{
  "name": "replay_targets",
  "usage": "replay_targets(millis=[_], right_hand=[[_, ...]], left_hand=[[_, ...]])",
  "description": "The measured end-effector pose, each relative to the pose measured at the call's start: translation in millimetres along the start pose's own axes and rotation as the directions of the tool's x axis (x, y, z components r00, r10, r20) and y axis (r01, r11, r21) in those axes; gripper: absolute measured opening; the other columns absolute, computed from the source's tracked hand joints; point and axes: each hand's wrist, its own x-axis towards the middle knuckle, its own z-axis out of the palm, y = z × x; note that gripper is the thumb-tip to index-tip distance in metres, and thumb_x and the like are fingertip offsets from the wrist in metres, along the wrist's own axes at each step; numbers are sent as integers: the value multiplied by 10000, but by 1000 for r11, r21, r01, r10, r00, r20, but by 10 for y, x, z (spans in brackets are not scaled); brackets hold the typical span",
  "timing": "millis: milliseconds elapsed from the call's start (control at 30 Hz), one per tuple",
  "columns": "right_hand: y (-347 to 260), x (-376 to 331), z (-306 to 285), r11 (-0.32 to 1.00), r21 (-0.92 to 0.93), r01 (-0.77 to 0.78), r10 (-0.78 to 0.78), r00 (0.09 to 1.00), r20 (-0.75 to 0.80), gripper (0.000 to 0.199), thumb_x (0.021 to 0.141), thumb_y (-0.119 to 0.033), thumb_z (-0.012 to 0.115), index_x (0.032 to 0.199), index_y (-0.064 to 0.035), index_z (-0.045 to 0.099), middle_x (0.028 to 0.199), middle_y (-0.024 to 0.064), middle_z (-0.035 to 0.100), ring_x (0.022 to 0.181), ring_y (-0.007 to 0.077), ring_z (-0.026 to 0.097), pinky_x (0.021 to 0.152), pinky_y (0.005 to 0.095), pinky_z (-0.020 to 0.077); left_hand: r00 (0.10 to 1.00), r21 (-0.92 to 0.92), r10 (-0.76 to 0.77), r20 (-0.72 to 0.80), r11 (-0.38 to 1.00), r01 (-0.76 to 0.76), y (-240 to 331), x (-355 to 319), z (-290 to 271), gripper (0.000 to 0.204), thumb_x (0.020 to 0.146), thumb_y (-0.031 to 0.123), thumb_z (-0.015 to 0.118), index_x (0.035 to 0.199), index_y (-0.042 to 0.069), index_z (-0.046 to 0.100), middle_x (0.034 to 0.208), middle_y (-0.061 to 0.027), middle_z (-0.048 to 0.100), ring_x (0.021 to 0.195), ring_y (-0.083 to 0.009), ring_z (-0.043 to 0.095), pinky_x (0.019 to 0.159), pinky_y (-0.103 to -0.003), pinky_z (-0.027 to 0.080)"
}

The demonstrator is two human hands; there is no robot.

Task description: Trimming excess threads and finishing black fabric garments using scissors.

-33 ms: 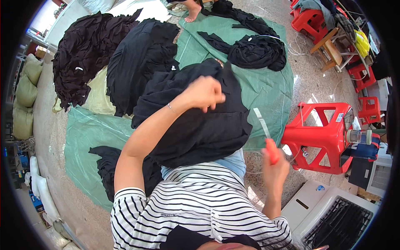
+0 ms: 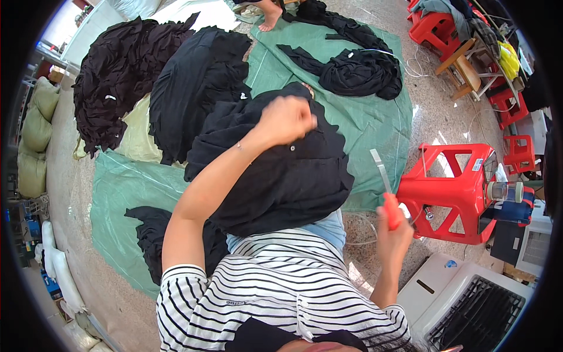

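Observation:
Black cloth (image 2: 275, 188) lies heaped over my lap in many folds. Above it is my left hand (image 2: 288, 120), its fingers curled closed; what they hold, if anything, is hidden. A small light ring-like dot (image 2: 292, 148) shows on the cloth just below that hand. Off to the right, my right hand (image 2: 394, 237) grips a red-handled knife (image 2: 390, 208). Its long flat metal blade points up and away, apart from the cloth.
Green sheeting (image 2: 375, 129) covers the floor under several dark cloth piles (image 2: 199, 82). A red plastic stool (image 2: 446, 188) lies on its side close to my right hand. Beyond my right forearm stands a white appliance (image 2: 428, 276) with a black grille. A person's bare foot (image 2: 270, 19) shows at the far edge.
My right hand has moved a little right and down with the knife. My left hand has shifted slightly, and the small light dot on the cloth now shows below it.

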Motion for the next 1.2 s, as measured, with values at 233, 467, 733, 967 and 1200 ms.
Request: replay_targets(millis=[233,467,733,967,1200], right_hand=[[240,161,24,999,-11,-35,34,998,-60,356,952,-278,658,1163,9,654,719,76,618,633,140,574,613,312,464],[374,261,63,997,73,-40,52,982,-184,314,934,-330,674,975,-21,635,669,191,600,576,355,581,584,407,464],[295,321,173,998,60,-35,39,997,-64,378,957,-244,648,1254,-10,628,747,54,610,647,132,565,617,294,473],[530,271,318,949,314,27,13,992,-126,370,969,-225,634,1290,-41,629,827,36,646,677,116,536,625,282,477],[510,604,564,936,229,267,-248,963,-108,447,967,-303,628,1291,4,609,850,118,681,616,177,576,561,322,489]], left_hand=[[940,643,341,-22,724,-248,-81,505,265,282,815,332,705,948,87,749,1023,-111,688,1183,-270,529,953,-519,415],[759,-102,633,155,774,-625,599,-568,1048,393,842,241,719,1140,76,522,1071,-157,594,963,-349,609,695,-433,518],[829,486,430,358,672,-559,257,-509,1416,443,729,264,794,1095,68,640,1037,-138,636,985,-315,600,763,-365,559],[847,-750,526,-74,531,-395,301,-1131,246,158,844,-42,659,977,26,606,963,-18,596,940,-101,546,877,-264,431],[335,-326,-142,-931,733,-597,-2075,-2445,-1122,304,958,231,608,1205,55,584,1045,14,599,964,-91,576,891,-253,466]])
